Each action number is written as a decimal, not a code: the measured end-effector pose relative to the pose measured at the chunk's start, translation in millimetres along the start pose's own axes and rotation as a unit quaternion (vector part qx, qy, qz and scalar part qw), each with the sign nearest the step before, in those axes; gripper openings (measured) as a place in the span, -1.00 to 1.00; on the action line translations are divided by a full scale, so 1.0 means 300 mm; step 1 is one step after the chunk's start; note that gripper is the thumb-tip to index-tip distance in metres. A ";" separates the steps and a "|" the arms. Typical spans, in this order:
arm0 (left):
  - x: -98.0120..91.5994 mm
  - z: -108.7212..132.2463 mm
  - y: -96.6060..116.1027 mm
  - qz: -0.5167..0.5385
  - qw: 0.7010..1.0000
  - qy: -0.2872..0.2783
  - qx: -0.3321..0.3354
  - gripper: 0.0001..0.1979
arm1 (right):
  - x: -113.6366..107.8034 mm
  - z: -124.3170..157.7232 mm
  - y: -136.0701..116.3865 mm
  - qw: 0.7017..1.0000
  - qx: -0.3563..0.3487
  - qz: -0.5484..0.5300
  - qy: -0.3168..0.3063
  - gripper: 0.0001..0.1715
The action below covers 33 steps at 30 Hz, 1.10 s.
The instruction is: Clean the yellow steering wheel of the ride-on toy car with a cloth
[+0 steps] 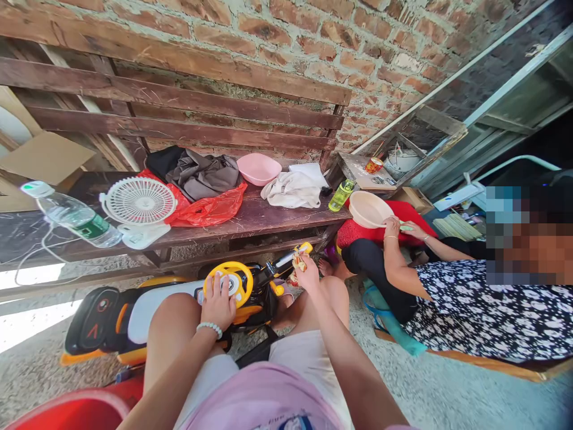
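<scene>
— What's on the tabletop (pixel 268 216)?
— I see a water bottle (pixel 71 216), white fan (pixel 138 203), red bag (pixel 210 209), dark clothes (pixel 201 173), pink bowl (pixel 258 168), white cloth (pixel 293 191).
— And the floor (pixel 447 388)?
— A toy car (pixel 170 310).

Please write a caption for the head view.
Left hand on a toy car's yellow steering wheel; right hand holds a small wrapper.
</scene>
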State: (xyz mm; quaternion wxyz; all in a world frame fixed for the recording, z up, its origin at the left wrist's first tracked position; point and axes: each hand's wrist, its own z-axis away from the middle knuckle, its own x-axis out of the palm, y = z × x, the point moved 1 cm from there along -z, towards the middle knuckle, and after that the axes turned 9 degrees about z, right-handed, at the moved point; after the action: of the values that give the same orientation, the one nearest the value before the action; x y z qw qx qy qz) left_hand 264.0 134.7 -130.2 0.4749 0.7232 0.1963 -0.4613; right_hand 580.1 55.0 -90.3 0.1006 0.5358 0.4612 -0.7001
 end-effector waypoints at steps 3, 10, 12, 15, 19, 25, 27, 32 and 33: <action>0.003 0.000 0.000 0.004 1.000 0.004 -0.001 -0.34 | -0.003 0.025 -0.099 0.993 -0.089 -0.073 -0.029 -0.62; 0.024 0.002 -0.025 0.011 1.000 -0.002 0.000 -0.33 | 0.066 0.142 -0.308 0.954 -0.275 0.085 -0.085 -0.59; 0.026 0.001 -0.029 0.010 1.000 -0.003 0.001 -0.33 | 0.072 0.147 -0.335 0.947 -0.269 0.145 -0.104 -0.56; 0.022 0.002 -0.022 0.010 1.000 -0.004 0.000 -0.33 | 0.081 0.127 -0.361 0.949 -0.219 0.197 -0.117 -0.60; 0.006 0.006 -0.002 0.009 1.000 -0.004 -0.009 -0.36 | 0.083 0.068 -0.369 0.948 -0.186 0.222 -0.135 -0.69; -0.011 0.004 0.018 -0.005 1.000 -0.016 -0.018 -0.35 | 0.076 -0.038 -0.301 0.982 -0.124 0.076 -0.121 -0.76; -0.011 0.005 0.020 -0.009 1.000 -0.019 -0.020 -0.34 | 0.086 -0.059 -0.267 0.989 -0.086 0.022 -0.118 -0.77; -0.011 0.012 0.020 -0.019 0.999 -0.016 -0.023 -0.34 | 0.098 -0.052 -0.214 0.991 -0.074 -0.024 -0.105 -0.75; -0.013 0.013 0.021 -0.020 0.999 -0.017 -0.023 -0.34 | 0.093 -0.039 -0.203 0.992 -0.078 -0.020 -0.100 -0.75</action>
State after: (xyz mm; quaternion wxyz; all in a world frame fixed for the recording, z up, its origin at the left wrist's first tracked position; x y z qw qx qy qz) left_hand 264.9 128.8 -124.2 0.4853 0.7001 0.2130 -0.4786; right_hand 537.8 107.6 -81.1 0.1738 0.4440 0.5128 -0.7139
